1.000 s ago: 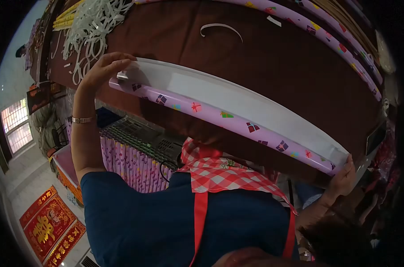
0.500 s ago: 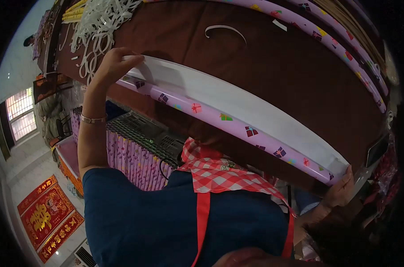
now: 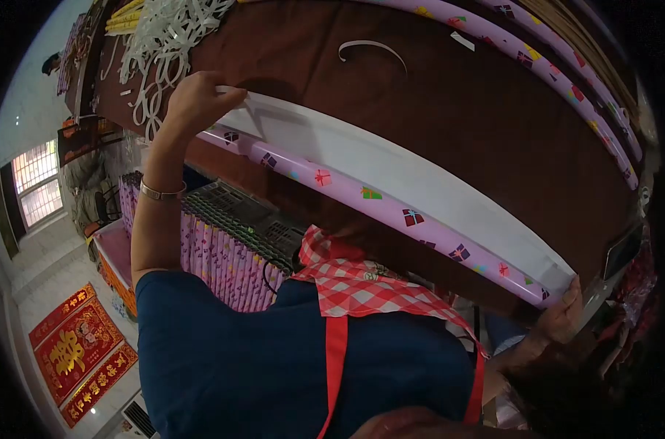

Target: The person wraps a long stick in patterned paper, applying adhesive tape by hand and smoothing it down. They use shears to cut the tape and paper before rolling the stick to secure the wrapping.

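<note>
Brown cloth covers the work table point(image 3: 435, 95), and on its near edge lies a wrapping-paper roll point(image 3: 391, 212), lilac with small gift motifs. We take that roll as our reference. Its long axis runs crosswise in front of us, from the far left down to the near right, with one hand at each end. Our left hand point(image 3: 197, 102), with a bracelet point(image 3: 162, 192) on its wrist, is at the roll's left end. Its fingers are closed in a pinch on the corner of the loose white flap point(image 3: 391, 164), which lies just beyond the roll along its whole length. Our right hand point(image 3: 563, 316) is at the right end, fingers curled round the roll's tip. How firmly it grips we cannot tell. Beyond the roll, a curled white strip point(image 3: 372, 47) lies apart on the cloth. A heap of white strips point(image 3: 164, 36) sits beyond the left end. Further lilac rolls point(image 3: 544, 58) lie along the far edge, and more stand stacked point(image 3: 215, 256) below the near side.
</note>
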`<state>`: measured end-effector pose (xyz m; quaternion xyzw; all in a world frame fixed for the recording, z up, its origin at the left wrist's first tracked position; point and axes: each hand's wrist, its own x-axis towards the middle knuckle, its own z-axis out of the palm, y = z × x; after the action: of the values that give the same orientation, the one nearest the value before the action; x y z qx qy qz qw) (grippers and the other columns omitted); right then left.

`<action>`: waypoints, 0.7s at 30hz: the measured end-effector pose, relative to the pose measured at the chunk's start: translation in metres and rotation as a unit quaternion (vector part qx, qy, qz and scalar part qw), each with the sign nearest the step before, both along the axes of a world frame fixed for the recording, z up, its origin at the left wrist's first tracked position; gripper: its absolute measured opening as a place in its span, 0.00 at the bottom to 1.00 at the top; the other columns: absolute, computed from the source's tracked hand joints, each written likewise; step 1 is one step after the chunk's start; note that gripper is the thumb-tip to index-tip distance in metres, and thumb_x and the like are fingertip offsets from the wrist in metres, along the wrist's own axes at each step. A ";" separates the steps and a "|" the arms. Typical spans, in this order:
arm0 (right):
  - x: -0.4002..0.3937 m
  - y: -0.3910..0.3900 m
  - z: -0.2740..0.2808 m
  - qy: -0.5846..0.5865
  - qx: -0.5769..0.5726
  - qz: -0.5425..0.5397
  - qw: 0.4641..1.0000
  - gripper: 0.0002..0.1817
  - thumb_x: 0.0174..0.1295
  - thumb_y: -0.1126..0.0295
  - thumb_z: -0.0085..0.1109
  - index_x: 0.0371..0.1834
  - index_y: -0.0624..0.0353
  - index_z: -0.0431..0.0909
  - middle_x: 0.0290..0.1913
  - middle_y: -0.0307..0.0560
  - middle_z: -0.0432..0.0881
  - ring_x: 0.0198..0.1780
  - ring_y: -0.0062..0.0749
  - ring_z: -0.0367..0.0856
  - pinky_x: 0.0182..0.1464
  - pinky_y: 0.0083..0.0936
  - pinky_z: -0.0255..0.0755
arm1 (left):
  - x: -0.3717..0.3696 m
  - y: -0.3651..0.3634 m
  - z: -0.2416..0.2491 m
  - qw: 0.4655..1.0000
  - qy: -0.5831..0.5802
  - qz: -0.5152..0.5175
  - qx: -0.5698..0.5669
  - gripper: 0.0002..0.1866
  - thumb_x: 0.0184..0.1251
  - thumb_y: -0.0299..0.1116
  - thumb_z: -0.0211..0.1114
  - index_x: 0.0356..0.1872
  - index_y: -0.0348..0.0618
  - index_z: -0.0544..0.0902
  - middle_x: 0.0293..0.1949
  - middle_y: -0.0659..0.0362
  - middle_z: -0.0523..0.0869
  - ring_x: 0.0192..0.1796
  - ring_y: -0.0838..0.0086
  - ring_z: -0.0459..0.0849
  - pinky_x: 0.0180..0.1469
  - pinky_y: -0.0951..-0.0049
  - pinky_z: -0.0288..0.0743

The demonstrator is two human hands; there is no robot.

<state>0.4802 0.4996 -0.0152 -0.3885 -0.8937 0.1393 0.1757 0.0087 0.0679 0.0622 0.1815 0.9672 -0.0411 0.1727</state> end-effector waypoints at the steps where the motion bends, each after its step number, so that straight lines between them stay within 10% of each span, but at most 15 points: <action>1: 0.000 0.000 0.000 0.000 0.000 0.000 1.000 0.19 0.77 0.66 0.42 0.54 0.69 0.80 0.53 0.57 0.83 0.54 0.43 0.82 0.56 0.34 0.76 | 0.000 0.001 0.001 1.000 0.003 -0.008 -0.005 0.21 0.57 0.46 0.70 0.36 0.34 0.86 0.30 0.50 0.88 0.32 0.63 0.87 0.36 0.65 0.78; 21: -0.002 -0.001 0.002 -0.023 0.018 -0.010 1.000 0.19 0.77 0.66 0.42 0.53 0.68 0.81 0.52 0.55 0.83 0.53 0.41 0.82 0.55 0.32 0.76 | 0.007 0.006 -0.009 0.993 0.079 -0.054 -0.066 0.20 0.56 0.48 0.71 0.38 0.39 0.87 0.33 0.49 0.88 0.37 0.57 0.88 0.39 0.59 0.79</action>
<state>0.4786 0.4984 -0.0137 -0.3977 -0.8957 0.1127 0.1636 0.0157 0.0740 0.0531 0.2181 0.9618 -0.1281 0.1048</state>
